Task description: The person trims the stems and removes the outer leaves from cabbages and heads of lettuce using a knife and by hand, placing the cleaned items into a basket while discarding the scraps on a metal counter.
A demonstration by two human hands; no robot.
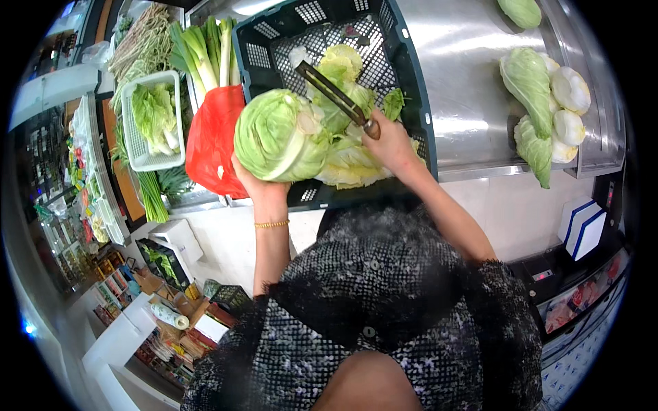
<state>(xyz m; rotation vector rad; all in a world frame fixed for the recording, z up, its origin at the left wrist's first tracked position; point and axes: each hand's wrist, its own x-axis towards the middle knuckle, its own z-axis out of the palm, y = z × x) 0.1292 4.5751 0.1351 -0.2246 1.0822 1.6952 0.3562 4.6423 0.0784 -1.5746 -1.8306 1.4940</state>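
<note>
A round green cabbage [280, 136] rests on my left hand [262, 187], which supports it from below at the near left corner of a dark green plastic crate [426, 118]. My right hand [393, 141] grips the wooden handle of a knife-like tool [331, 92]; its long, dark, slotted blade points up and left, above the crate. The blade appears apart from the cabbage. Loose cabbage leaves [352, 167], green and yellowish, lie in the crate beneath the tool. The far side of the cabbage and part of my left hand's fingers are hidden.
Left of the crate are a red plastic bag [216, 146], leeks [203, 61] and a white basket [180, 120] of leafy greens. On the steel counter [462, 92] at right lie pointed cabbages [527, 87] and several white-based vegetables [569, 91]. The counter's front edge runs before me.
</note>
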